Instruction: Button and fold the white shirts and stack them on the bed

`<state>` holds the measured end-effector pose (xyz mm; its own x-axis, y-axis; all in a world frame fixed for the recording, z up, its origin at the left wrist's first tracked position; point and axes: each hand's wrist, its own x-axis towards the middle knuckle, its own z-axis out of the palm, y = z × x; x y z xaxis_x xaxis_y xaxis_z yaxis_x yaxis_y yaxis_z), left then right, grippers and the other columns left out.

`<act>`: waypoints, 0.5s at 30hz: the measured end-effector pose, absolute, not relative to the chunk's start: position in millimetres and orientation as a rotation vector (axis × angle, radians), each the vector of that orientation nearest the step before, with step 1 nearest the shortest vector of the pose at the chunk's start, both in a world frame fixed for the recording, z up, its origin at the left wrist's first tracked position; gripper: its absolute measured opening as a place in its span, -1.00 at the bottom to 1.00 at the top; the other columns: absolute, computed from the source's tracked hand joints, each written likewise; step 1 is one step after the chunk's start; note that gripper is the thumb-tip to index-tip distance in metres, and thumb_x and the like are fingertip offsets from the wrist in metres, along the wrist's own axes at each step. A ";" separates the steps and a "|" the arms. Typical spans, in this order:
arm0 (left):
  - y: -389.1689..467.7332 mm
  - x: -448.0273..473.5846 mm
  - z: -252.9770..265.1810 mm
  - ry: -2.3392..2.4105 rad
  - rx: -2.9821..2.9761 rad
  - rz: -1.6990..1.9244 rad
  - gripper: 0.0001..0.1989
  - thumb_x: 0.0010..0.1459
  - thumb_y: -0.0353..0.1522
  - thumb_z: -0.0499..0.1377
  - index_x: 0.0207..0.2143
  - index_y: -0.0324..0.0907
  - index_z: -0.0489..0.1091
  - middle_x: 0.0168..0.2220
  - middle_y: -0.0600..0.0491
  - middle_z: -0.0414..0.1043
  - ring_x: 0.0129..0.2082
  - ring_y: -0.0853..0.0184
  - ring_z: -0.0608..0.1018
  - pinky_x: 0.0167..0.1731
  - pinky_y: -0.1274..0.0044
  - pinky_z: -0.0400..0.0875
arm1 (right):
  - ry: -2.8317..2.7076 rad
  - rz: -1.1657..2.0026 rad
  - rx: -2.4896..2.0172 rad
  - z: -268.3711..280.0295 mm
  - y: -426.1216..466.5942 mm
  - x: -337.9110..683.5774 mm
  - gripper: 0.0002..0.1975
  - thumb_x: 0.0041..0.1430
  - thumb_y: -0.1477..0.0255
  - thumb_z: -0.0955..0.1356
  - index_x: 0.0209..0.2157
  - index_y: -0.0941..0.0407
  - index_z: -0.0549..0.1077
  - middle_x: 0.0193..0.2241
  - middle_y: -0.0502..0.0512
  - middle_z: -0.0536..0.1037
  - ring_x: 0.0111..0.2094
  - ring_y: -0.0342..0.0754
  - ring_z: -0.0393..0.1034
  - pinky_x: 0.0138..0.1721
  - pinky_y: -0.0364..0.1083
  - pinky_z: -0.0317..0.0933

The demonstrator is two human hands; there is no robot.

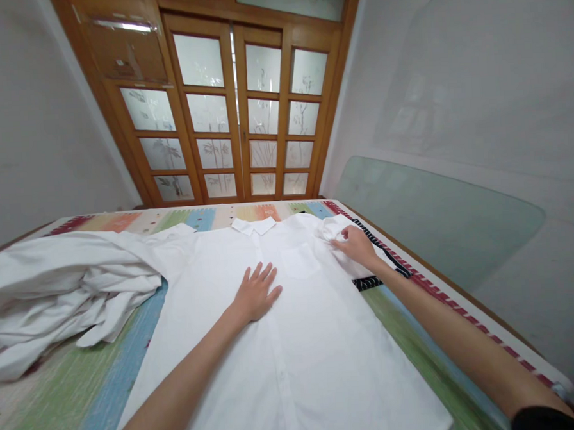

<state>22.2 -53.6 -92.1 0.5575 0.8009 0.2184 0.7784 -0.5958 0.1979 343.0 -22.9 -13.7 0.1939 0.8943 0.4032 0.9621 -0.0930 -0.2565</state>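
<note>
A white button-up shirt [303, 342] lies spread out front side up, its collar [253, 226] at the far end and its hem toward me. My left hand [256, 293] rests flat on the chest beside the button placket, fingers spread. At the shirt's right shoulder, my right hand [355, 247] pinches a bunched fold of the white sleeve [333, 228] between thumb and fingers. Dark patterned cloth [367, 282] shows beside and beneath that sleeve.
A heap of crumpled white cloth [69, 284] lies on the left, meeting the shirt's left sleeve. Underneath is a colourful striped cover [51, 407]. Wooden doors with glass panes [214, 110] stand beyond the far edge. A pale green panel [431, 207] is along the right wall.
</note>
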 end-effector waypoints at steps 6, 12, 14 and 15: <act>-54.7 23.0 -92.5 1.390 2.691 0.427 -0.43 0.31 -0.08 -0.15 0.29 -0.09 0.14 0.33 -0.04 0.08 0.34 0.06 0.07 0.27 0.08 -0.07 | -1.781 -0.316 -2.238 -23.1 -4.4 349.5 -0.53 0.13 0.05 0.30 -0.29 0.22 0.52 -0.18 0.30 0.53 -0.09 0.12 0.37 -0.09 -0.05 0.18; -57.2 23.6 -87.9 1.394 2.679 0.397 -0.43 0.32 -0.10 -0.15 0.29 -0.11 0.13 0.34 -0.04 0.04 0.35 0.05 0.05 0.27 0.07 -0.08 | -1.716 -0.397 -2.310 -18.2 12.2 343.1 -0.45 0.13 0.07 0.32 -0.13 0.29 0.49 -0.07 0.42 0.47 0.04 0.22 0.29 0.00 0.02 0.15; -57.7 23.6 -87.2 1.391 2.675 0.418 -0.43 0.31 -0.10 -0.14 0.29 -0.11 0.14 0.33 -0.05 0.06 0.35 0.05 0.05 0.27 0.06 -0.08 | -1.738 -0.325 -2.313 -17.2 18.3 344.5 -0.54 0.19 0.15 0.29 -0.14 0.29 0.49 -0.09 0.44 0.49 0.02 0.22 0.33 -0.03 0.04 0.17; -57.8 23.6 -87.1 1.388 2.672 0.424 -0.43 0.31 -0.10 -0.14 0.29 -0.12 0.14 0.32 -0.06 0.07 0.35 0.04 0.05 0.27 0.05 -0.08 | -1.716 -0.274 -2.313 -16.9 21.4 346.4 -0.57 0.22 0.20 0.27 -0.13 0.29 0.49 -0.12 0.44 0.50 -0.01 0.21 0.36 -0.06 0.04 0.19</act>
<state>23.6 -57.8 -87.1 0.5455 0.8142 0.1986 0.7862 -0.5793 0.2154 346.4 21.4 -16.9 0.2895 0.9104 0.2955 0.9572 -0.2764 -0.0861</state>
